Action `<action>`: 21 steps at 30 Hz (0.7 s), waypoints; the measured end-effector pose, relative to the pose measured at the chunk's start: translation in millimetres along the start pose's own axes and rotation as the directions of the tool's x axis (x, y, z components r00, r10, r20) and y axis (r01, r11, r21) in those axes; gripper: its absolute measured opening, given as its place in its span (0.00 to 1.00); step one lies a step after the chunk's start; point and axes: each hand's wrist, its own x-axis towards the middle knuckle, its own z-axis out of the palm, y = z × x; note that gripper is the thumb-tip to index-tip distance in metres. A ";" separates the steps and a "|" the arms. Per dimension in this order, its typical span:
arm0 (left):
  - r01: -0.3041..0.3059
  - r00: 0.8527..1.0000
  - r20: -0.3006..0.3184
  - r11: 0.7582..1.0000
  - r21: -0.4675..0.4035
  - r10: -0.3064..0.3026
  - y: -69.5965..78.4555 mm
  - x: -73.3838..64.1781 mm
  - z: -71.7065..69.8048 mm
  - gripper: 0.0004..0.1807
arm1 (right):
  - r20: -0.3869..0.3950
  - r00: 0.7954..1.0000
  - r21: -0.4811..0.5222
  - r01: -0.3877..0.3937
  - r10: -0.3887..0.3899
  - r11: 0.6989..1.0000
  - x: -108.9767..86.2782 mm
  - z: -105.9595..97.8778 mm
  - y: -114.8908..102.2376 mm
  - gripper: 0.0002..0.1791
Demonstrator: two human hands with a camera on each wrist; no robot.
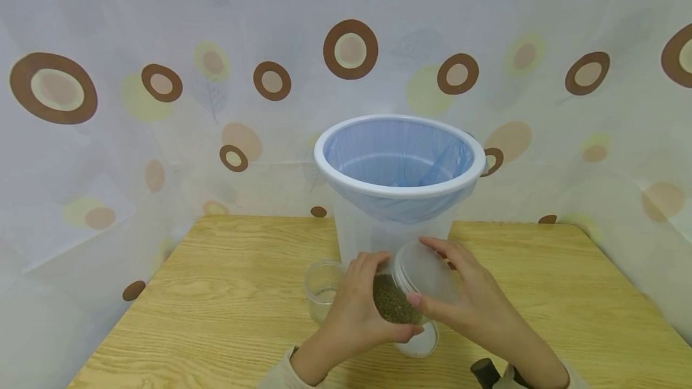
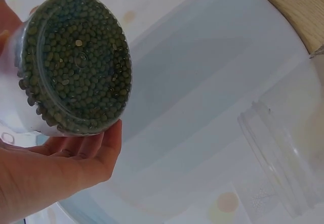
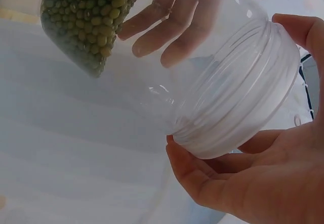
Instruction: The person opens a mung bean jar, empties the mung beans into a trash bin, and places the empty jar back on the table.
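Observation:
My left hand (image 1: 354, 311) grips a transparent plastic jar (image 1: 396, 305) of green mung beans (image 2: 81, 62), fingers and thumb round its body. The jar is tilted, with its lidded end toward my right hand (image 1: 476, 299). Fingers and thumb of that hand grip the rim of the translucent white screw lid (image 3: 248, 107), which sits on the jar's mouth. In the right wrist view the beans lie in the base end, and the left fingers show through the jar wall.
A second transparent jar (image 1: 319, 311), without a lid, stands on the wooden table (image 1: 227, 293) left of my hands. A loose white lid (image 1: 418, 344) lies below the held jar. Behind my hands stands a large white bin (image 1: 357, 221) lined with a blue bag (image 1: 378, 161).

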 end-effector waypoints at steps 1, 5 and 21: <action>0.002 1.000 0.004 1.000 -0.009 -0.002 0.2 0.0 -0.5 0.49 | 0.001 1.000 0.005 0.007 -0.007 1.000 -0.3 0.0 0.3 0.37; -0.007 1.000 0.014 0.999 -0.037 0.008 -0.3 0.5 -1.6 0.48 | 0.007 0.998 0.038 0.055 -0.055 0.998 -1.1 -1.0 1.1 0.38; 0.006 0.994 0.112 0.988 -0.156 0.012 -4.8 0.1 -4.0 0.48 | 0.074 0.984 0.039 0.157 -0.160 0.987 -1.9 -12.0 5.2 0.40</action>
